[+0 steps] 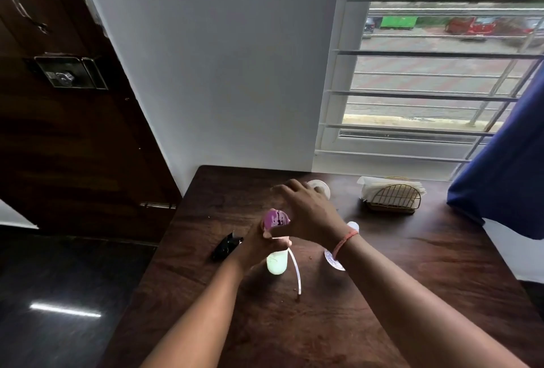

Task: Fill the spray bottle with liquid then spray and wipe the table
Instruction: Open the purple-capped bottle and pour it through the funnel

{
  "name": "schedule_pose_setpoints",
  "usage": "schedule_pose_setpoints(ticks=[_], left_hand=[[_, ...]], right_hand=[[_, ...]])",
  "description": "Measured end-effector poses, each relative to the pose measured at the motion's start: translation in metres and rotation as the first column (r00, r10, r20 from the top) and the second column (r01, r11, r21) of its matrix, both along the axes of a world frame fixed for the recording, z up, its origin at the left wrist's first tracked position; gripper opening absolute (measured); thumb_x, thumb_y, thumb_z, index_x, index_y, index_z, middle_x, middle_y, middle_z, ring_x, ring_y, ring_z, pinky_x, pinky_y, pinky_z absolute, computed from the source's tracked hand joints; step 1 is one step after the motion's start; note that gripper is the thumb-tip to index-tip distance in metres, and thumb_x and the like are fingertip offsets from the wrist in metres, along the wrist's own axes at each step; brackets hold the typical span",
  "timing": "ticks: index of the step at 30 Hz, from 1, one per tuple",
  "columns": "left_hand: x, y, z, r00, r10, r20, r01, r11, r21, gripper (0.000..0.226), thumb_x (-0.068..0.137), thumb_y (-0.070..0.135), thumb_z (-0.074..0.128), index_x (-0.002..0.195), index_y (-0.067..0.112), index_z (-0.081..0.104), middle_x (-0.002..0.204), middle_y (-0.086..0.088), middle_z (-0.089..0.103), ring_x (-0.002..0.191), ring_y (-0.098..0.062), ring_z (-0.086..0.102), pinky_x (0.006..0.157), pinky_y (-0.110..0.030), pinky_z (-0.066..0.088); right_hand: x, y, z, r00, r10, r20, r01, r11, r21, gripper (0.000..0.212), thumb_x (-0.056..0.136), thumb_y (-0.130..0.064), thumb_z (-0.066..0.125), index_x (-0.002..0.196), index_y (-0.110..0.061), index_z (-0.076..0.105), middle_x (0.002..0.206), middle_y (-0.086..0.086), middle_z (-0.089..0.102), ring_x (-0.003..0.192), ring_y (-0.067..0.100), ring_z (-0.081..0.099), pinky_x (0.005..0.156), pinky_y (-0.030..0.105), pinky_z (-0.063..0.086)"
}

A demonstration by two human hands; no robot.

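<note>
A small translucent spray bottle (276, 263) with pale green liquid stands on the dark wooden table (412, 279). My left hand (253, 245) is wrapped around its upper part. The pink spray head (276, 218) sits just above the bottle's neck, tilted, with my right hand (309, 211) closed on it from the right. The head's white dip tube (295, 270) curves down outside the bottle, its tip near the tabletop. A white bottle with blue print (334, 261) lies behind my right wrist, mostly hidden.
A black crumpled object (226, 247) lies left of my left hand. A white round item (319, 186) stands at the back, a gold wire holder with napkins (394, 197) to its right. A blue curtain (506, 167) hangs over the table's right corner. The wall and a barred window lie behind.
</note>
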State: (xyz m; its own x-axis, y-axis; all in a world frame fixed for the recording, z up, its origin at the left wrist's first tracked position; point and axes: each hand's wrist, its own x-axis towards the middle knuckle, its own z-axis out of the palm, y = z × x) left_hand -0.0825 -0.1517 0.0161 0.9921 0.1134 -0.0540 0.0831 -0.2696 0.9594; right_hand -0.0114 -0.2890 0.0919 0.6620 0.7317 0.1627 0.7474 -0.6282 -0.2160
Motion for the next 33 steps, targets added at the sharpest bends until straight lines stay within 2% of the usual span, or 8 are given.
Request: schedule_pose_setpoints(ticks=[5,7,10,12,17,21,27,33], left_hand=[[0.005,0.003,-0.006,1.000,0.003,-0.029,-0.007,0.992,-0.127,0.041,0.055,0.012,0.077,0.092,0.014,0.062,0.086,0.000,0.066,0.079,-0.015,0.062,0.073,-0.030,0.053],[0.004,0.003,-0.009,0.998,-0.002,-0.055,-0.005,0.991,-0.134,0.039,0.059,0.005,0.076,0.094,0.011,0.062,0.087,0.000,0.067,0.078,-0.013,0.063,0.071,-0.031,0.052],[0.005,-0.001,-0.009,0.999,0.025,-0.036,-0.028,0.995,-0.091,0.040,0.058,0.009,0.077,0.096,0.011,0.064,0.088,0.000,0.067,0.078,-0.010,0.064,0.072,-0.029,0.051],[0.005,-0.004,-0.009,0.999,0.027,-0.018,-0.028,0.997,-0.069,0.031,0.057,0.020,0.076,0.087,0.025,0.069,0.090,-0.003,0.066,0.082,-0.013,0.063,0.075,-0.032,0.052],[0.005,-0.007,-0.014,0.998,0.069,-0.010,-0.070,0.990,-0.124,0.035,0.062,0.004,0.073,0.094,0.012,0.062,0.081,0.003,0.066,0.070,-0.003,0.062,0.066,-0.023,0.052],[0.006,-0.005,-0.017,0.999,0.050,-0.004,-0.050,0.980,-0.191,0.039,0.059,0.003,0.073,0.095,0.011,0.061,0.087,-0.002,0.067,0.076,-0.010,0.064,0.072,-0.028,0.052],[0.002,-0.007,-0.018,0.997,0.069,0.020,-0.064,0.981,-0.182,0.034,0.064,0.001,0.071,0.095,0.011,0.064,0.082,0.009,0.068,0.080,-0.011,0.062,0.072,-0.028,0.051],[0.003,-0.005,-0.020,0.996,0.067,0.053,-0.067,0.998,0.001,0.047,0.069,-0.002,0.079,0.106,0.017,0.057,0.095,0.015,0.063,0.086,0.003,0.062,0.072,-0.008,0.047]], right_hand=[[0.025,-0.020,0.001,0.989,-0.128,0.071,0.126,0.991,0.034,0.053,0.072,-0.035,0.073,0.121,-0.026,0.055,0.119,0.000,0.057,0.106,0.026,0.058,0.086,0.039,0.046],[0.029,-0.024,0.002,0.983,-0.185,-0.009,0.185,0.976,0.118,0.041,0.078,-0.040,0.068,0.114,-0.023,0.058,0.112,0.001,0.061,0.099,0.026,0.061,0.079,0.039,0.050],[0.016,-0.010,0.003,0.991,-0.116,-0.069,0.125,0.981,0.147,0.068,0.066,-0.077,0.047,0.107,-0.024,0.060,0.102,0.000,0.062,0.088,0.022,0.060,0.069,0.038,0.054],[0.004,0.002,-0.001,0.994,-0.010,-0.110,0.023,0.993,0.119,0.073,0.060,-0.081,0.050,0.108,-0.026,0.060,0.107,-0.002,0.058,0.091,0.019,0.059,0.068,0.036,0.054],[0.017,-0.010,-0.006,0.972,0.055,-0.228,-0.019,0.987,0.158,0.065,0.057,-0.054,0.081,0.112,-0.028,0.060,0.104,-0.007,0.048,0.087,0.015,0.054,0.069,0.028,0.050],[0.040,-0.026,-0.004,0.986,-0.019,-0.167,0.043,0.989,0.142,0.043,0.070,-0.026,0.079,0.110,-0.021,0.063,0.104,0.000,0.057,0.083,0.020,0.058,0.071,0.036,0.052],[-0.001,0.000,0.003,0.973,0.080,-0.214,-0.059,0.993,0.103,0.054,0.064,-0.067,0.066,0.098,-0.025,0.060,0.094,-0.005,0.063,0.079,0.014,0.059,0.064,0.030,0.052],[-0.001,0.008,-0.001,0.964,0.163,-0.210,-0.146,0.985,0.095,0.043,0.069,-0.031,0.076,0.107,-0.018,0.063,0.105,0.001,0.058,0.088,0.020,0.060,0.074,0.038,0.054]])
